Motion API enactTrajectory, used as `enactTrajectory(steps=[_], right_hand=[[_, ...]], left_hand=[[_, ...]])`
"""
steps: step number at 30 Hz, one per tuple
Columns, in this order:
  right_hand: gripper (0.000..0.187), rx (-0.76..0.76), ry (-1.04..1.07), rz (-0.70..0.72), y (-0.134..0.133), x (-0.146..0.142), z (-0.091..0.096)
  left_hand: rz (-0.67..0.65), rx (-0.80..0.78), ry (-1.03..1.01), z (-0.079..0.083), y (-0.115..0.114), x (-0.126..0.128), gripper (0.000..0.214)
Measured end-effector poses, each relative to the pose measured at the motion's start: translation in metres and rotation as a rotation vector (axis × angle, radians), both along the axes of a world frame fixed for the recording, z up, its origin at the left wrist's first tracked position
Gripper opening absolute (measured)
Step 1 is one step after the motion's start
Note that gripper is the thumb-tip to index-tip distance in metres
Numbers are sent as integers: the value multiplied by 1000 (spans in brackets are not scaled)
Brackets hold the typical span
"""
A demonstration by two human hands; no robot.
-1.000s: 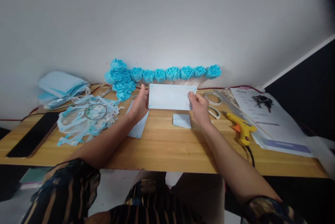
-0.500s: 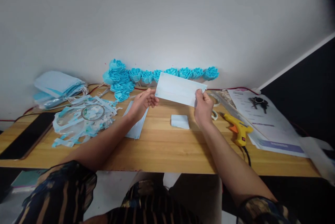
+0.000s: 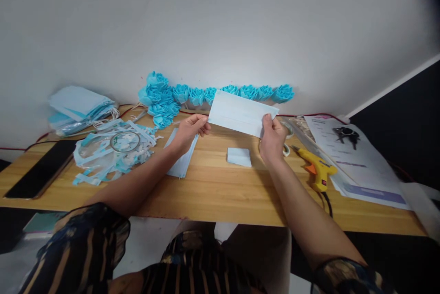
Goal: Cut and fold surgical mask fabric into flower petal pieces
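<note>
The person's right hand [image 3: 274,141] has its grip closed on the right end of a pale-blue fabric sheet [image 3: 240,113], thumb in front, holding it above the bench [image 3: 213,197]. The left hand's [image 3: 187,132] fingertips are gathered at the lower left corner; whether that grip pinches the fabric, I can't tell. Half a second ago those fingers were more spread; a second ago the sheet hung level and lower, and now it slants down rightward, covering part of the row of blue fabric flowers [image 3: 181,93]. A small folded piece [image 3: 239,157] lies beneath. The right hand partly hides the tape rolls [image 3: 288,129], near a yellow glue gun [image 3: 319,170]. The left forearm crosses before the scrap heap [image 3: 103,165].
</note>
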State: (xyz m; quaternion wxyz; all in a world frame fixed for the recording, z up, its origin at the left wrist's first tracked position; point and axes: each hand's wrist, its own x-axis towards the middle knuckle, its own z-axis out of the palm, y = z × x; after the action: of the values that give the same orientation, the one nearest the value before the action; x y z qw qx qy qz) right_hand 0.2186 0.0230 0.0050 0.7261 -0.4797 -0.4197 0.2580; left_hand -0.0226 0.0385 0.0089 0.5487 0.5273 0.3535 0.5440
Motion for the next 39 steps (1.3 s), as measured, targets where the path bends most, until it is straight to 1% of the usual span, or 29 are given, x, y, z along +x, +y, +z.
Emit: enactTrajectory(steps=[6, 9, 12, 14, 17, 21, 23, 28, 31, 34, 37, 39], right_hand=[[54, 13, -46, -34, -3, -1, 3], [52, 16, -21, -56, -3, 2, 4], [51, 9, -49, -48, -2, 2, 2], [51, -6, -82, -22, -2, 1, 0], [52, -15, -68, 16, -2, -1, -3], [53, -32, 20, 29, 0, -1, -3], [53, -32, 71, 47, 1, -1, -3], [53, -53, 61, 88, -1, -2, -6], [53, -87, 21, 136, -5, -5, -5], [54, -130, -33, 190, -9, -10, -3], [54, -148, -57, 256, -10, -13, -4], [53, -148, -56, 293, -10, -13, -5]], left_hand=[[51, 23, -31, 1, -1, 1, 29], [66, 3, -76, 2, 1, -2, 27], [68, 15, -131, 3, 3, -3, 27], [46, 4, -150, 3, 3, -3, 28], [-28, -60, -150, 2, 1, 0, 35], [-151, -148, -82, -2, -2, 4, 54], [-191, -180, -66, -3, -2, 4, 59], [-154, -234, -122, -8, 6, 3, 66], [-158, -210, -132, -11, 11, 3, 70], [-165, -167, -146, -13, 13, 4, 68], [-150, -151, -147, -13, 13, 4, 66], [-156, -167, -119, -10, 13, 2, 70]])
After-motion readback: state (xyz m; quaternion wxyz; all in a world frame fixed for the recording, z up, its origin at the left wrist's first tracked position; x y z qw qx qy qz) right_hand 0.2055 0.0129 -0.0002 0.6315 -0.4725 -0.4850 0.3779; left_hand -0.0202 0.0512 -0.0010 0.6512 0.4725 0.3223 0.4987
